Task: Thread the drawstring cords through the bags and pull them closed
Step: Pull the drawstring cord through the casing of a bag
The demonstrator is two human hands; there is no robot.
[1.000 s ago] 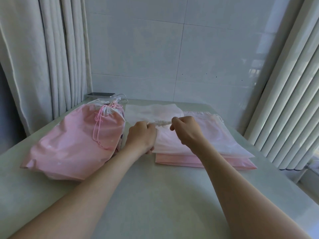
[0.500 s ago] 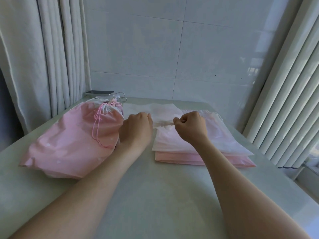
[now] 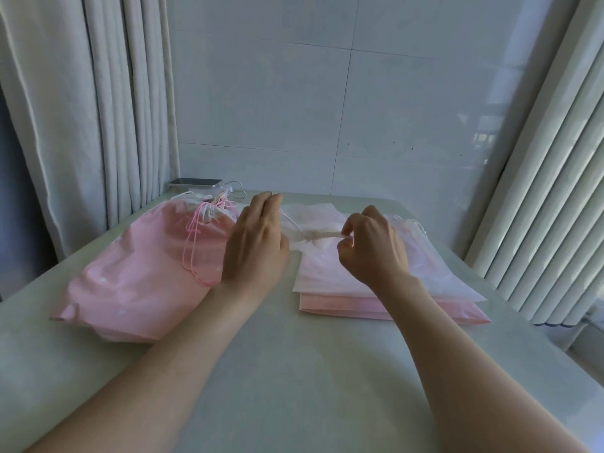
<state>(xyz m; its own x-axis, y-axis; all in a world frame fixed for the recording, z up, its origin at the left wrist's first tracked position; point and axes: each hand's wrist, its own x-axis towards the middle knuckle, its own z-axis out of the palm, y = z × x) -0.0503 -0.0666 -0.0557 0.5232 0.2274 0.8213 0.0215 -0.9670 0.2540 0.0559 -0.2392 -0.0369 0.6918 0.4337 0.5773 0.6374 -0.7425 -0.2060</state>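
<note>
Since half a second ago the left hand (image 3: pixel 258 243) has lifted away from the bag's mouth toward the upper left, its fist unfolding into long, nearly straight fingers, and the gap between the two hands has widened. That hand now stands just left of frame centre with its fingertips brought together at the top, pinching the white cord (image 3: pixel 292 223). The exact grip point is hidden behind the fingers. From there the cord runs taut, down and to the right, into the gathered mouth of the top bag (image 3: pixel 315 214), which lies between the two hands.

The right hand (image 3: pixel 371 248) has barely shifted. It sits right of centre, fingers curled, with thumb and forefinger nipping the bunched channel of the top bag at the hand's left edge. The rest of that pale, translucent bag spreads flat beneath and to the right of this hand, uppermost on a stack of flat bags (image 3: pixel 343 305) whose pink lower layers show along the near edge.

At the left of the frame, just beside the left wrist, a filled pink bag (image 3: pixel 137 269) lies on the table (image 3: pixel 294 371), its neck cinched and its pink cords (image 3: pixel 192 246) trailing over its side. Behind it, at the table's far edge, rests a flat silver device (image 3: pixel 196 182) with a white cable (image 3: pixel 238 188). Pale curtains (image 3: pixel 81 109) hang at the left, and a tiled wall (image 3: pixel 294 109) fills the background.
</note>
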